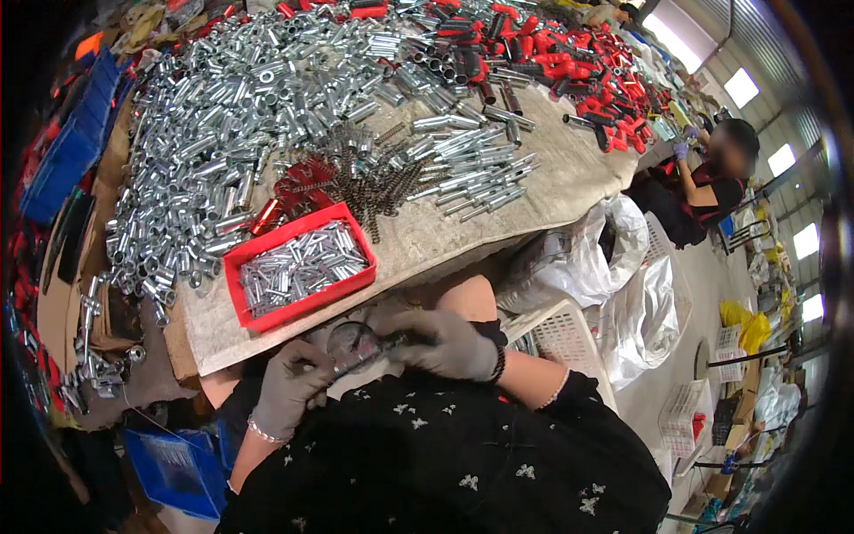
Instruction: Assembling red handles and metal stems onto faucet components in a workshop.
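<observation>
Both my hands wear grey gloves and meet just below the table edge, above my lap. My left hand (292, 387) is closed, its thumb and fingers against the near side of a dark, roundish, partly see-through thing (356, 345). My right hand (449, 345) comes in from the right, its fingers pressed together at a dark end of that thing. Blur and the gloves keep its kind from showing. Just beyond my left hand, a red tray (313, 303) of small silver metal pins (302, 267) sits at the table's front edge.
Silver metal tubes (196, 151) cover the table's left and back. Dark coil springs (382, 173) and pointed metal rods (485, 178) lie mid-table, red-and-black handles (569, 67) at back right. White sacks (569, 267), a white crate (569, 334) and blue bin (178, 472) stand below; a co-worker (698, 182) is far right.
</observation>
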Tool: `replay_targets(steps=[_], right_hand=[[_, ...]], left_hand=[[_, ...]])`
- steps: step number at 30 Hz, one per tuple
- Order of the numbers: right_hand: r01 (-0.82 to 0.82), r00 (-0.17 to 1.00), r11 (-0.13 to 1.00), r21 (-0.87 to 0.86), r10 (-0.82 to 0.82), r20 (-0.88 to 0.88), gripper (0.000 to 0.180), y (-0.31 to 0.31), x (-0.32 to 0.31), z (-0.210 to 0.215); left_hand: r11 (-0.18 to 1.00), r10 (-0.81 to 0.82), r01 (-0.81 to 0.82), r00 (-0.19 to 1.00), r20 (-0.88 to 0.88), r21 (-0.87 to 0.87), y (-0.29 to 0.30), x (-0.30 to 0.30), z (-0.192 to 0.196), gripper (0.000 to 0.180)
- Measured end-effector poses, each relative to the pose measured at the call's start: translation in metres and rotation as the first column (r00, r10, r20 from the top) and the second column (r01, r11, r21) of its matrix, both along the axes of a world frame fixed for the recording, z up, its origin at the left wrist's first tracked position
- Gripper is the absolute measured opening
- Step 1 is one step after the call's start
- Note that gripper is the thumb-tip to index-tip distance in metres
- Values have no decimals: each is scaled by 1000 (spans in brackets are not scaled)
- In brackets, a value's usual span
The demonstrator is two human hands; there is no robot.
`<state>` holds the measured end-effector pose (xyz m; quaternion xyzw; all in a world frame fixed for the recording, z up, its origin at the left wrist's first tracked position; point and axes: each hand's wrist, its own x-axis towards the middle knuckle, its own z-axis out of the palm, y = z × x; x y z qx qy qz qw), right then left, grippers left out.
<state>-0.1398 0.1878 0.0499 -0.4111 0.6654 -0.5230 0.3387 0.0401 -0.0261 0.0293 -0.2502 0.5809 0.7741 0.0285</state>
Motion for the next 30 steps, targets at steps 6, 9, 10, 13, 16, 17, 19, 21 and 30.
replay_targets(steps=[6, 9, 10, 13, 16, 17, 19, 21, 30], right_hand=[[-320, 887, 904, 282, 391, -247, 42, -16, -34, 26], [-124, 344, 990, 69, 108, -933, 39, -8, -156, -2], [251, 553, 953, -173, -287, -782, 34, -7, -219, 21], [846, 140, 519, -122, -437, -888, 40, 16, -362, 40], [841, 241, 521, 143, -126, -962, 43, 43, -408, 13], [814, 337, 547, 195, -172, -926, 44, 41, -404, 7], [776, 434, 581, 246, -208, -876, 45, 44, -407, -1], [807, 412, 521, 278, -160, -897, 40, 62, -420, -11], [846, 461, 411, 340, -244, -853, 54, 83, -400, -2]], left_hand=[[972, -234, 234, 972, -1, -36, 8, -25, -2, 42], [916, -354, 356, 934, 44, -187, 2, -23, -15, 47], [877, -377, 351, 926, -16, -329, 2, -18, -20, 46], [970, -186, 197, 979, 87, -145, 2, -8, -21, 35], [985, -127, 139, 986, 111, -103, -4, 10, -21, 28], [987, -110, 122, 987, 114, -105, -4, 13, -18, 28], [993, -82, 89, 993, 82, -83, -4, 19, -10, 27], [995, -77, 81, 993, 86, -50, -6, 17, -4, 28], [999, -10, 10, 1000, 15, 34, -2, 18, 3, 24]])
